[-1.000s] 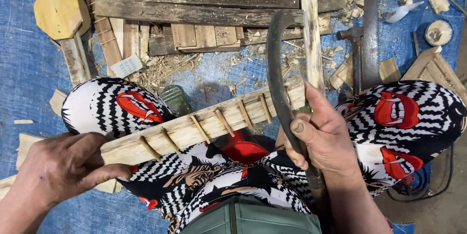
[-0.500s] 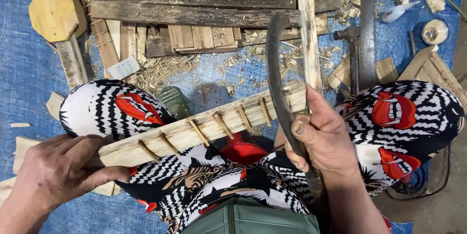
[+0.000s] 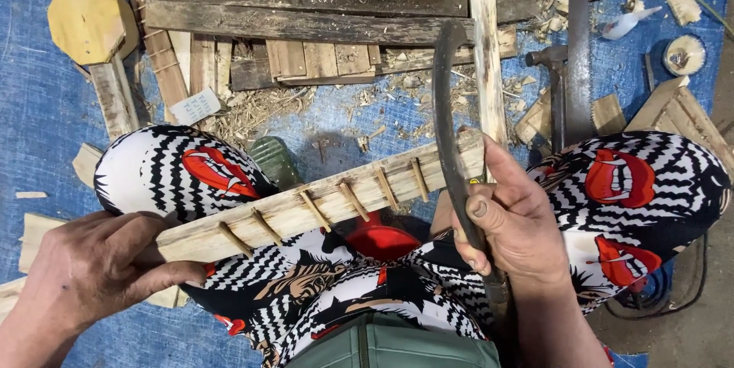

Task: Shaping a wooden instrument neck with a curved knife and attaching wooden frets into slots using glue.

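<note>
My left hand [image 3: 95, 268] grips the near left end of a pale wooden bar [image 3: 321, 203] that lies slantwise across my lap. Several thin wooden pegs stick out of the bar in a row. My right hand [image 3: 520, 226] is closed around a dark curved blade [image 3: 445, 115], a machete-like knife, with the thumb pressed along its back. The blade crosses the bar's right end and points away from me. My knees, in black, white and red patterned trousers [image 3: 180, 173], show under both hands.
A blue tarp [image 3: 38, 115] covers the floor. Dark planks [image 3: 306, 12], slats and wood shavings lie ahead. An octagonal wooden piece [image 3: 88, 24] is at the upper left. A hammer [image 3: 554, 89], a saw blade [image 3: 579, 47] and offcuts lie to the right.
The view has shifted slightly. Both hands keep their hold, and the bar and blade stay in about the same place.
</note>
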